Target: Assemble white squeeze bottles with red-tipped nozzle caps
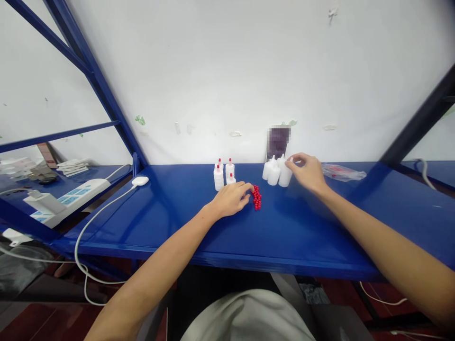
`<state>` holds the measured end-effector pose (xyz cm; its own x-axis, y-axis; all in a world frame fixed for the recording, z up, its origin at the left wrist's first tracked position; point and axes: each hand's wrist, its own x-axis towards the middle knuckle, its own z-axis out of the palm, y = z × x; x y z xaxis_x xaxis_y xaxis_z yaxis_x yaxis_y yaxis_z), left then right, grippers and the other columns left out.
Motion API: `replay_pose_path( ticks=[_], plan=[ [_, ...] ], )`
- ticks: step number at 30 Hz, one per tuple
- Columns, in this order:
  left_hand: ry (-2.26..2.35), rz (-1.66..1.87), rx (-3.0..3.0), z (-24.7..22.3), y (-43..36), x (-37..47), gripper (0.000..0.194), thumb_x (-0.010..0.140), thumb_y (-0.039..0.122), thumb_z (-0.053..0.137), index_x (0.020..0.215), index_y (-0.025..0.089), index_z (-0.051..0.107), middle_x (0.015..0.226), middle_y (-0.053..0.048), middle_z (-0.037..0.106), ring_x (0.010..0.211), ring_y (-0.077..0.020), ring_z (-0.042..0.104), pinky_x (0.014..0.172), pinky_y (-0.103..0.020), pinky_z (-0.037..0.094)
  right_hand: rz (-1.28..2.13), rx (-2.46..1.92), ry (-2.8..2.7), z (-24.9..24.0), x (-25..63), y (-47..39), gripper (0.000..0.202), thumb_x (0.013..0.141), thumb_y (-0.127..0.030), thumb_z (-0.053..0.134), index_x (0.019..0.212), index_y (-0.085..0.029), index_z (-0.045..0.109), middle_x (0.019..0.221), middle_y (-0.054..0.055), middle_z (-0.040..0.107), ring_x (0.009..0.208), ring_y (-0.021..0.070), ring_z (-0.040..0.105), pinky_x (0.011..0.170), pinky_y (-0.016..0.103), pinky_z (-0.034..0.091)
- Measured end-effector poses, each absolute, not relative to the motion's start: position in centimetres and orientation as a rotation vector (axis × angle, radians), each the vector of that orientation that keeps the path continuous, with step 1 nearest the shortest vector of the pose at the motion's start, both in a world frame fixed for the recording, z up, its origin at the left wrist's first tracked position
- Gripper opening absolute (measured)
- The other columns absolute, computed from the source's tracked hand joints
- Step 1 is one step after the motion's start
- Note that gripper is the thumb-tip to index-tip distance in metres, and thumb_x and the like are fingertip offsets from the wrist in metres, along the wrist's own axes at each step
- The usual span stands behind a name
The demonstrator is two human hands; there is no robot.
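My left hand [232, 198] is low over the blue table, its index fingertip at the left edge of a pile of small red caps [257, 199]. Its fingers are bent but apart, and I see nothing held in them. With thumb and fingers, my right hand [308, 171] pinches the nozzle of a white plastic bottle [285, 176], which stands upright at the right end of a group of uncapped white bottles [273, 176]. Behind my left hand stand several white bottles with red caps on their tips [219, 180]; the nearest is partly hidden by the hand.
A dark, blurred-out phone-like object [278, 142] leans on the wall behind the uncapped bottles. A clear plastic bag with some red in it [343, 172] lies at right. On the left are a white charger puck [140, 181] with its cable and a power strip [74, 199].
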<state>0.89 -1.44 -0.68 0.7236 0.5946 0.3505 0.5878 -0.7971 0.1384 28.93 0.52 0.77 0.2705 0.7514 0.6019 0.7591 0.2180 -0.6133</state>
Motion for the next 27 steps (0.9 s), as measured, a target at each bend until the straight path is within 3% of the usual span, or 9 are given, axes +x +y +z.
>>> replay_pose_path(
  ticks=[4,7,14,19,24,27],
  plan=[
    [0.932,0.551,2.885,-0.9,-1.3,1.0,0.024,0.094,0.021,0.048,0.113,0.021,0.062,0.099,-0.004,0.066,0.08,-0.0167,0.062,0.074,-0.028,0.047,-0.078,-1.575,-1.522,1.3,28.6,-1.0,0.018,0.075,-0.035,0.062,0.068,-0.02,0.066,0.065,0.004,0.067,0.068,0.0232,0.062,0.074,0.037,0.043],
    [0.872,0.535,2.891,-0.8,-1.4,1.1,0.02,0.093,0.021,0.051,0.106,0.021,0.065,0.09,-0.002,0.064,0.077,-0.016,0.06,0.072,-0.027,0.046,-0.049,-1.451,-1.622,1.4,27.7,-2.4,0.02,0.075,-0.035,0.062,0.062,-0.019,0.062,0.061,0.003,0.064,0.064,0.0211,0.061,0.068,0.033,0.043],
    [0.832,0.558,2.88,-0.8,-1.5,1.2,0.014,0.09,0.025,0.057,0.099,0.02,0.067,0.081,0.0,0.062,0.072,-0.0151,0.057,0.068,-0.026,0.042,0.353,-1.183,-1.74,0.1,24.9,-3.5,0.026,0.081,-0.04,0.057,0.074,-0.017,0.067,0.075,0.005,0.069,0.071,0.0208,0.061,0.067,0.031,0.044],
    [0.822,0.555,2.842,-1.1,-1.2,1.2,0.012,0.091,0.024,0.056,0.097,0.02,0.066,0.08,0.0,0.06,0.07,-0.0139,0.055,0.065,-0.025,0.039,0.684,-1.148,-1.746,-0.7,24.1,-3.5,0.031,0.081,-0.043,0.056,0.07,-0.016,0.066,0.07,0.006,0.067,0.066,0.019,0.059,0.062,0.029,0.042],
    [0.837,0.662,2.648,-0.9,-1.3,1.4,0.011,0.094,0.027,0.055,0.099,0.019,0.06,0.07,0.003,0.054,0.062,-0.0118,0.05,0.06,-0.024,0.035,0.732,-1.167,-1.785,-0.9,24.0,-3.8,0.029,0.084,-0.04,0.054,0.069,-0.016,0.061,0.063,0.004,0.064,0.059,0.0173,0.057,0.06,0.029,0.042],
    [0.804,0.978,2.489,-0.5,-1.8,1.9,0.018,0.098,0.033,0.05,0.105,0.018,0.057,0.069,0.004,0.051,0.06,-0.0107,0.047,0.06,-0.023,0.036,0.657,-1.168,-1.866,-0.9,23.6,-4.2,0.021,0.085,-0.039,0.055,0.084,-0.018,0.058,0.061,-0.001,0.059,0.055,0.0158,0.054,0.058,0.028,0.041]
  ],
)
